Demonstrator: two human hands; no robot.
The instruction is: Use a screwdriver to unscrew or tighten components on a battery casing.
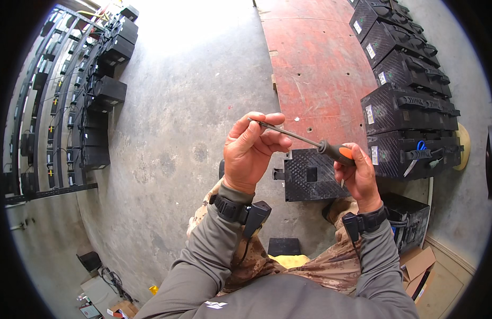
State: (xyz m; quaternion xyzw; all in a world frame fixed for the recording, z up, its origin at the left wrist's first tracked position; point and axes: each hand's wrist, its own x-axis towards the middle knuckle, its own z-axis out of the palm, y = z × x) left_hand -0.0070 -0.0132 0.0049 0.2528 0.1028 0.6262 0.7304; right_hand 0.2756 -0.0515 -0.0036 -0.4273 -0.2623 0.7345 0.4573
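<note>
A screwdriver (310, 142) with an orange and black handle lies across my two hands in front of me. My right hand (356, 171) grips the handle. The fingers of my left hand (251, 149) pinch the tip of its metal shaft. Below the hands a black ribbed box (310, 175) with a square hole in its top rests on the concrete floor between my knees.
A row of black ribbed boxes (405, 90) with handles lines the right side on a red board (315, 64). A metal rack (70, 106) with black units and wires stands at the left. Cardboard (421, 271) lies at the lower right.
</note>
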